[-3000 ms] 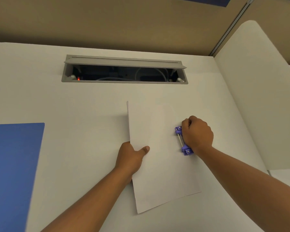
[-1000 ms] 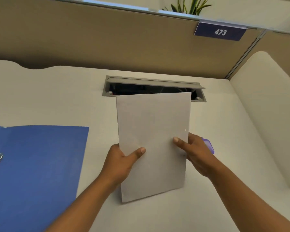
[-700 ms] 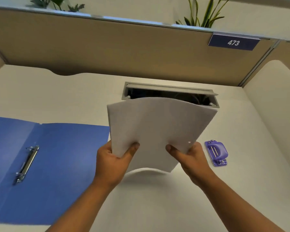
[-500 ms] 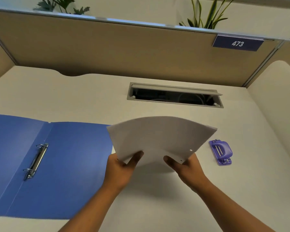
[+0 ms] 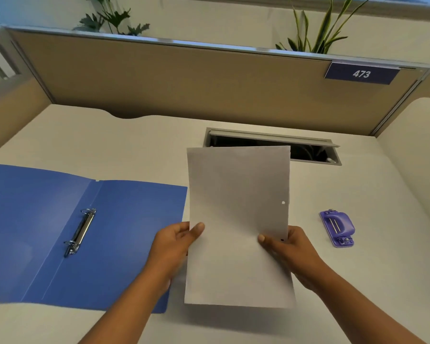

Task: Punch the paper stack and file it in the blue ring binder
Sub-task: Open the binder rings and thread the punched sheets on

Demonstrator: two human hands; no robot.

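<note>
**deskwatcher:** Over the middle of the desk (image 5: 139, 150), the paper stack (image 5: 238, 219) is held up off the surface, roughly upright and tipped a little away from the camera. Its left edge sits right at the right edge of the blue ring binder (image 5: 124, 234), its top edge overlaps the grey cable hatch (image 5: 313, 151) behind it. Plenty of bare desk to the left behind the binder and in front near the camera. The right side is tighter: a pale curved divider (image 5: 417, 150) rises there.

**paperclip_pete:** What's the stuff look like?

**deskwatcher:** Paper is plain white, matte, flat, square corners. One punched hole shows near the right edge about halfway up, a second dark one lower down right by the right thumb. Binder lies open and flat, smooth blue plastic with a crease down the spine and a shiny metal two-ring mechanism (image 5: 80, 232); can't tell if the rings are open. The hole punch (image 5: 336, 228) is small, purple plastic with metal bits, sitting on the desk well apart from the paper, off to the right.

**paperclip_pete:** And the hands?

**deskwatcher:** Left hand (image 5: 174, 247) pinches the left edge of the stack, thumb on the front, fingers behind. Right hand (image 5: 291, 252) does the same on the right edge, thumb flat on the front sheet. Both forearms come up from the bottom of the view, angled inward.
</note>
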